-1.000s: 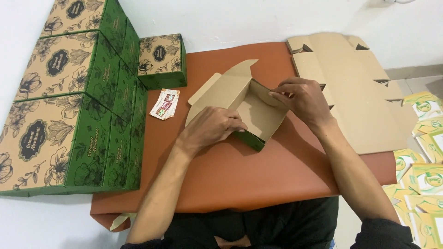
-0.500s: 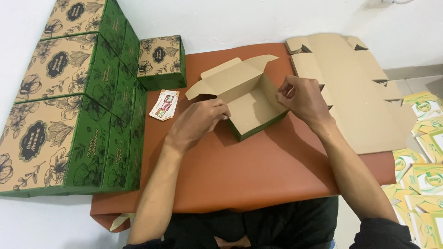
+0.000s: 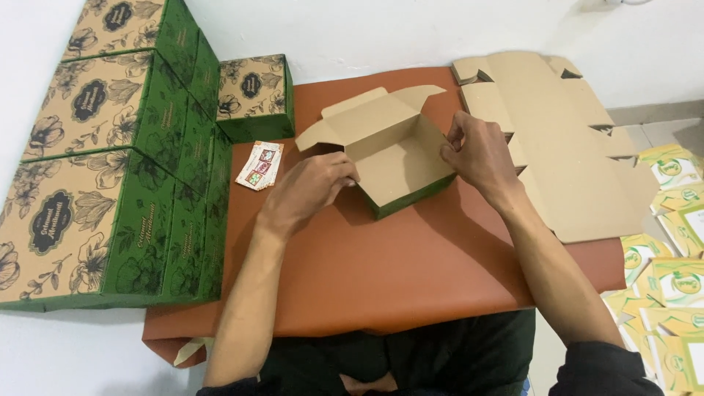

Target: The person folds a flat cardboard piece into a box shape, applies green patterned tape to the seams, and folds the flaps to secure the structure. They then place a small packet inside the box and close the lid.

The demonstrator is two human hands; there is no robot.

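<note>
Open cardboard box (image 3: 392, 158) sits mid-mat (image 3: 381, 271), lid flap up at back. Left hand (image 3: 312, 189) at box's left wall, fingers (image 3: 345, 174) curled together pinching that wall's edge. Right hand (image 3: 477, 155) at the right wall, fingers (image 3: 453, 139) bent and pinching its top edge. Box lies between both hands, touching both. Flat box blanks (image 3: 557, 147) just right of it. Small card (image 3: 259, 165) to its left, near stacked green boxes (image 3: 110, 161).

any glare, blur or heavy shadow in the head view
Head view: even, soft light; no glare on the brown mat; only faint shadows under the left hand, right hand and open box; all sharp, with slight wide-angle bending at the edges.
</note>
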